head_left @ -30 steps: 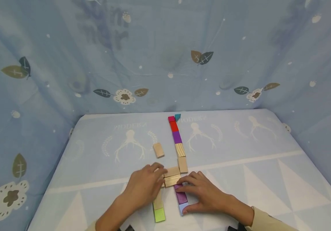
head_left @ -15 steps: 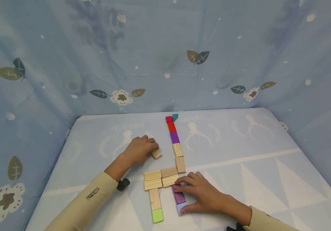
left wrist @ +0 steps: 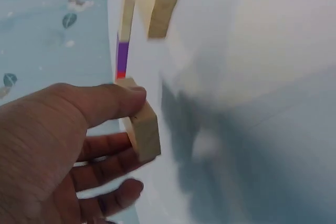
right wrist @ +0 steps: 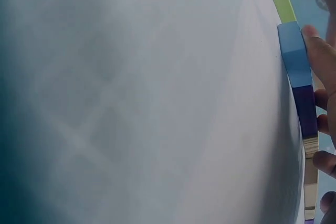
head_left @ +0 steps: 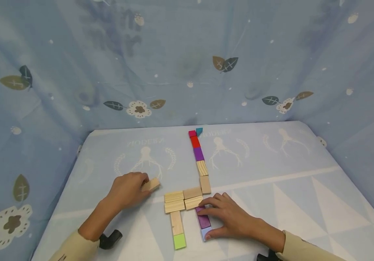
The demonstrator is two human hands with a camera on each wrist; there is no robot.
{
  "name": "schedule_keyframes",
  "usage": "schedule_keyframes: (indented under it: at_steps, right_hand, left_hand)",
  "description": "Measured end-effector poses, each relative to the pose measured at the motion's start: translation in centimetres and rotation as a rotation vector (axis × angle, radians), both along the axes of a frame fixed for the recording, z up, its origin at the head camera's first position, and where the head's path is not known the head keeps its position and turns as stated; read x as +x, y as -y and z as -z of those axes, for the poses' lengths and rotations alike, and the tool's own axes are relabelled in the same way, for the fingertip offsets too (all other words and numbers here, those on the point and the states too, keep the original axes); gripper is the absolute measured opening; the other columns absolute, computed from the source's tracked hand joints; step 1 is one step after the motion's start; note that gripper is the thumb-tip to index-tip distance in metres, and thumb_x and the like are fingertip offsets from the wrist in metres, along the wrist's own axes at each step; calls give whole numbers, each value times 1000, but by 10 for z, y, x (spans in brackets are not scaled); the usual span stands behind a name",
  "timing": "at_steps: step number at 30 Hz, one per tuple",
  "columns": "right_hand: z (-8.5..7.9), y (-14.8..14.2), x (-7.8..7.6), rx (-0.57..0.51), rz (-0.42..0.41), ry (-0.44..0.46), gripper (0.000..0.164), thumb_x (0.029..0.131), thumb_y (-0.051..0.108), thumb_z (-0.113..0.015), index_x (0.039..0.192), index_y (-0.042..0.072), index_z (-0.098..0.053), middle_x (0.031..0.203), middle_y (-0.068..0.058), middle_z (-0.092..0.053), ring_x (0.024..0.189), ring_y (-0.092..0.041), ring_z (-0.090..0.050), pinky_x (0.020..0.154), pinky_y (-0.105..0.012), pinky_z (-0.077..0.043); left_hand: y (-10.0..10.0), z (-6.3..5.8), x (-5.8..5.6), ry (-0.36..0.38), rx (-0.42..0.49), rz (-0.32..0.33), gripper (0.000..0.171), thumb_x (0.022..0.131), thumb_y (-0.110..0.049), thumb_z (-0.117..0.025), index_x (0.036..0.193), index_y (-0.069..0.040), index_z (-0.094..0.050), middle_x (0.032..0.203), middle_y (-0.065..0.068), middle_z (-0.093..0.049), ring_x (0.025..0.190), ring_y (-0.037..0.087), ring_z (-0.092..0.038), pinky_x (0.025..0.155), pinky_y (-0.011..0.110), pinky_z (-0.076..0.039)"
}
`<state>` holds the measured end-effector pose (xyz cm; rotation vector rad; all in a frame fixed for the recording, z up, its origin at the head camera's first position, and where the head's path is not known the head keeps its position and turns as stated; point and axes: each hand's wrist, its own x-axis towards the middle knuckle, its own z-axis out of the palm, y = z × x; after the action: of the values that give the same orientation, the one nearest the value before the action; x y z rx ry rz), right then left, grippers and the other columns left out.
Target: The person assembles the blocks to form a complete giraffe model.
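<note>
My left hand (head_left: 129, 188) pinches a plain wooden block (head_left: 151, 185) between thumb and fingers, left of the laid-out blocks. The left wrist view shows this wooden block (left wrist: 144, 129) held off the table. My right hand (head_left: 230, 217) rests, fingers loosely bent, along a purple block (head_left: 204, 220) and a light blue block (head_left: 205, 233). In the right wrist view the thumb lies by the light blue block (right wrist: 295, 53), with other fingers along the purple block (right wrist: 305, 111). Two pairs of wooden blocks (head_left: 173, 206) lie side by side, above a wooden block (head_left: 176, 223) and a green block (head_left: 179, 241).
A line of blocks runs to the far table edge: wooden blocks (head_left: 205, 184), a purple block (head_left: 198, 154), a red block (head_left: 195, 141), a pink block (head_left: 192, 133) and a teal block (head_left: 199, 131). Patterned curtains (head_left: 187, 65) surround the table (head_left: 255, 159).
My left hand went from the wooden pairs to the loose wooden block, took hold of it and brought it left and nearer. My right hand has stayed in place.
</note>
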<state>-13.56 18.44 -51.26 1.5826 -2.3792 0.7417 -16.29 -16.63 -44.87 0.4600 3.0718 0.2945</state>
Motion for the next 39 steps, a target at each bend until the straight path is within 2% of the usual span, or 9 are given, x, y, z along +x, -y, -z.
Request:
schedule_keyframes:
  at_steps: [3,5,10,16,33,36,39]
  right_hand:
    - [0,-1,-1,3,3,5,61,78,62,-74,124,22,-67,131,7,-54,112,-12,-47,84,-31,-35]
    - [0,-2,-1,1,7,10,61,78,61,-74,125,22,-66,131,7,-54,112,-12,-47,84,-31,-35]
    - [1,-3,-1,-7,14,28,62,78,60,-74,127,22,-65,132,7,-53,112,-12,-48,84,-32,-35]
    - [2,-3,0,-11,20,43,63,79,59,-74,128,22,-64,133,8,-52,111,-12,-48,86,-32,-35]
    - [5,-4,6,-14,40,36,64,78,60,-74,128,21,-65,132,7,-52,110,-12,-49,86,-31,-35]
    - [4,-4,7,-3,36,37,64,79,60,-74,129,21,-64,133,7,-52,110,-12,-49,85,-31,-35]
    - [2,-1,7,23,24,22,64,79,60,-73,130,21,-64,133,6,-52,108,-13,-49,85,-32,-35]
  left_hand:
    - [1,3,23,51,2,-65,28,74,-36,-86,89,-16,-71,69,-10,-57,59,8,-46,51,30,-40]
    - [-2,6,34,68,13,-80,29,72,-37,-87,86,-18,-71,69,-10,-59,57,7,-47,49,29,-39]
    - [-11,15,47,26,35,-69,31,68,-39,-88,81,-19,-70,64,-11,-57,53,5,-44,46,27,-37]
    - [-16,20,50,-25,29,-47,33,65,-41,-89,76,-20,-66,59,-15,-49,50,4,-39,44,26,-33]
    - [-24,23,50,-34,-11,-28,36,64,-43,-90,76,-19,-67,58,-14,-46,51,5,-38,44,25,-31]
    - [-25,22,50,-10,-36,-35,39,63,-46,-90,81,-17,-69,61,-12,-51,53,6,-42,45,26,-33]
    - [-19,12,48,98,-76,-51,54,65,-52,-86,100,-15,-71,82,-4,-64,69,15,-57,55,34,-47]
